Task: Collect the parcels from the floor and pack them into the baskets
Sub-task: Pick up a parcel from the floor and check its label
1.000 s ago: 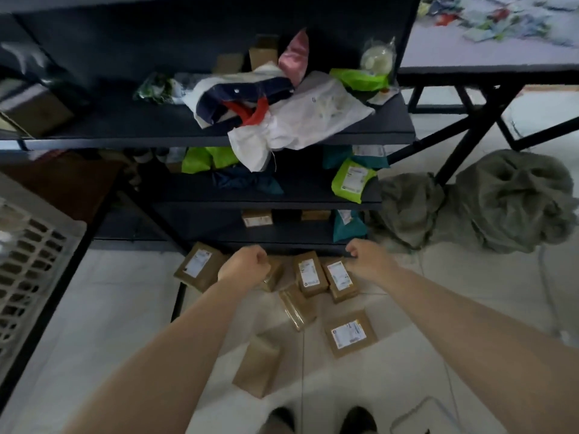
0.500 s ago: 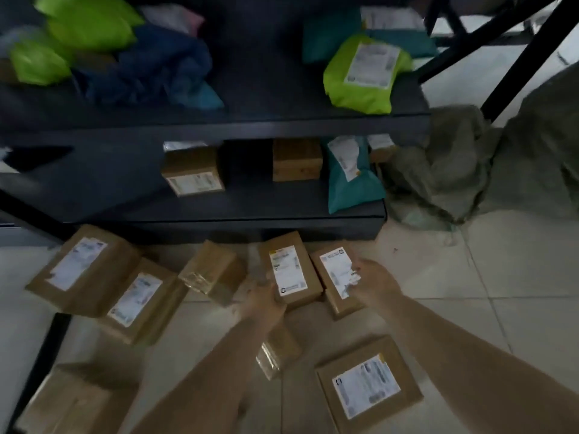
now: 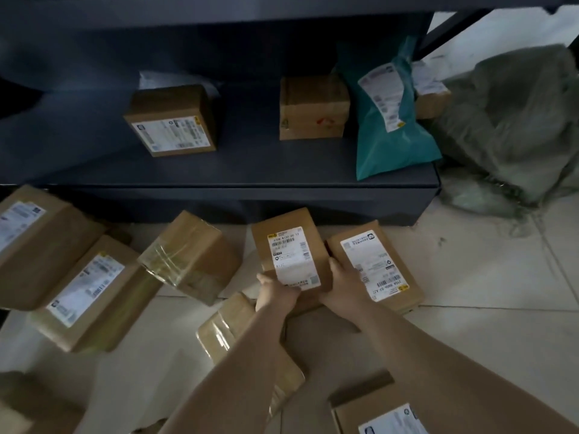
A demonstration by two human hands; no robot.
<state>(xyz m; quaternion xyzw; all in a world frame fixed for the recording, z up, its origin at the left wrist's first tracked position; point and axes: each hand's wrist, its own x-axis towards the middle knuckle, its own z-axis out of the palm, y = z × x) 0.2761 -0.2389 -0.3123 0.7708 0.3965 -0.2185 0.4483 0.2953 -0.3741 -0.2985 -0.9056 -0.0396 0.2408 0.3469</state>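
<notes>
Left hand [image 3: 275,294] and right hand [image 3: 340,288] grip the near end of a labelled parcel [image 3: 289,245] on the tiled floor [image 3: 470,308], beside the shelf's [image 3: 250,170] front edge.

**Dim floor-level view, daylight from the right**

The scene is underlit and bluish. The dark shelf [image 3: 238,170] swallows most detail, and its upper part is a smeared, featureless band. Daylight enters from the upper right, where the pale floor tiles [image 3: 488,277] are brightest; the left side and lower left corner fall into murk. Soft shadows lie beneath the forearms and beside the cardboard parcels. The taped parcel [image 3: 191,255] shows a faint sheen on its clear tape. White labels stand out, though their print is mostly unreadable. The grey-green sack [image 3: 513,120] is streaked with motion blur. Wide-angle distortion bows the shelf edge and stretches the boxes at the frame's borders.
</notes>
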